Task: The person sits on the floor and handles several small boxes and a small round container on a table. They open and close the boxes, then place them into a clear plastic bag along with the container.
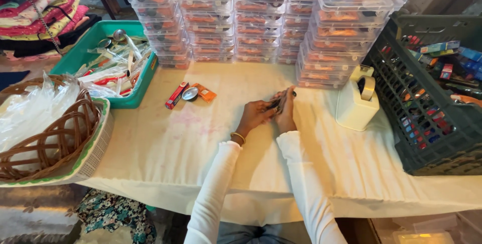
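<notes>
Your left hand (255, 113) and right hand (286, 112) meet mid-bench, fingers closed around a small dark slim object (279, 102); it looks light and stiff, so pinch its long sides.
</notes>
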